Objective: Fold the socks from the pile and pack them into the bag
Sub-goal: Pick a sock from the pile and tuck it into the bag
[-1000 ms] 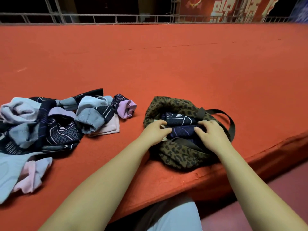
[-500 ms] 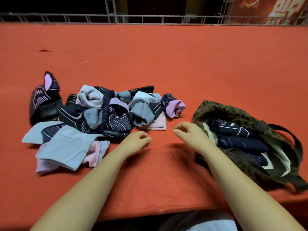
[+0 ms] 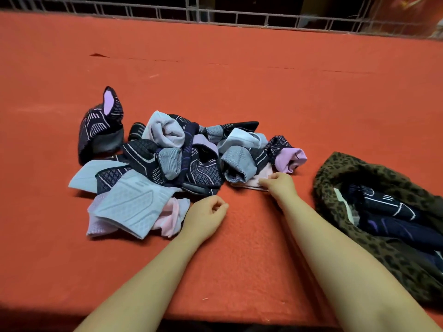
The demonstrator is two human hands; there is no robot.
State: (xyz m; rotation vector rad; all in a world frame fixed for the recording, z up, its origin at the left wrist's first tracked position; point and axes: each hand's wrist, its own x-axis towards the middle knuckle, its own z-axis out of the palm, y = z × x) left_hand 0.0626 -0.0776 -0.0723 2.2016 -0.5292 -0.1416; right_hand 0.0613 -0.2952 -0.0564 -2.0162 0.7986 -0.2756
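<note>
A pile of socks [image 3: 172, 159] in navy, grey, light blue and pink lies on the orange table at centre left. A leopard-print bag [image 3: 393, 255] lies open at the right, with dark folded socks [image 3: 393, 212] inside it. My right hand [image 3: 279, 184] is at the pile's right edge and pinches the pale pink sock [image 3: 257, 180] that lies flat there. My left hand [image 3: 206, 218] hovers just below the pile with its fingers loosely curled, holding nothing.
One dark patterned sock [image 3: 102, 127] stands apart at the pile's far left. A metal railing [image 3: 239, 16] runs along the table's far edge. The orange felt table [image 3: 239, 75] stretches wide behind the pile; its near edge is just under my forearms.
Both hands have left the bag and moved left to the pile. My right hand has reached the pale pink sock and taken hold of it. The view has swung left.
</note>
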